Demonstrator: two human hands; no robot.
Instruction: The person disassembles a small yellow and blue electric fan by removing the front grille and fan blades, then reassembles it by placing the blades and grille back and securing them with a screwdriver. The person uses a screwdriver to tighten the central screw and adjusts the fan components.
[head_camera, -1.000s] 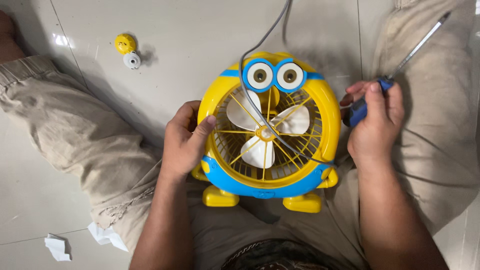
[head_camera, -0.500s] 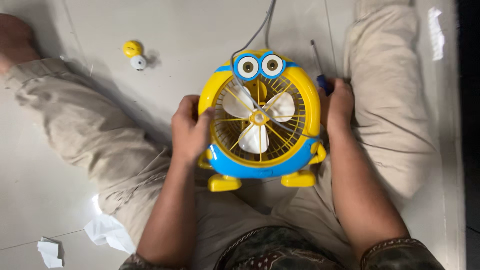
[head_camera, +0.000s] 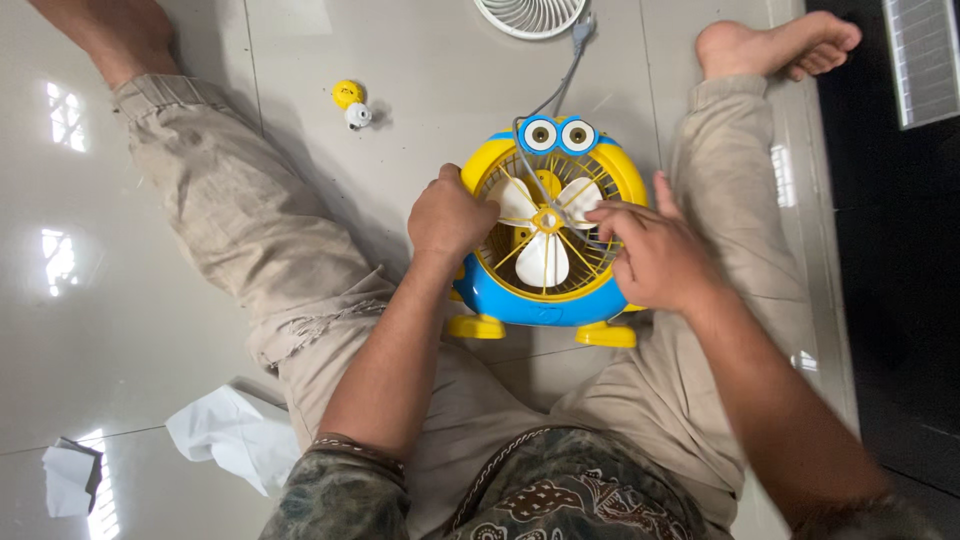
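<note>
Sitting on the pale tiled floor (head_camera: 150, 300), legs spread in beige trousers, the person has a small toy-like fan (head_camera: 547, 240) between the thighs. Fan lies on its back, face up: yellow ring, blue lower body, 2 yellow feet toward the person, 2 cartoon eyes at the far edge. White blades show through the yellow wire grille (head_camera: 545, 225).

Left hand (head_camera: 450, 215) rests on the left side of the fan's rim, its grip curled into a loose fist against the grille edge; whether anything is pinched inside it, I cannot tell. Right hand (head_camera: 655, 255) lies over the right half of the grille, fingers (head_camera: 605, 212) stretched toward the yellow hub and touching the wires, grip spread and holding nothing.

A grey cable (head_camera: 560, 90) runs from the fan's top edge away toward a white round grille (head_camera: 530, 15), partly cut off at the top of the view. Well to the left of the fan, 2 small pieces lie together on the floor: a yellow cap (head_camera: 346, 94) and a white knob (head_camera: 357, 116). Crumpled white paper (head_camera: 230, 430) lies near the left thigh, another scrap (head_camera: 70, 478) farther left.
</note>
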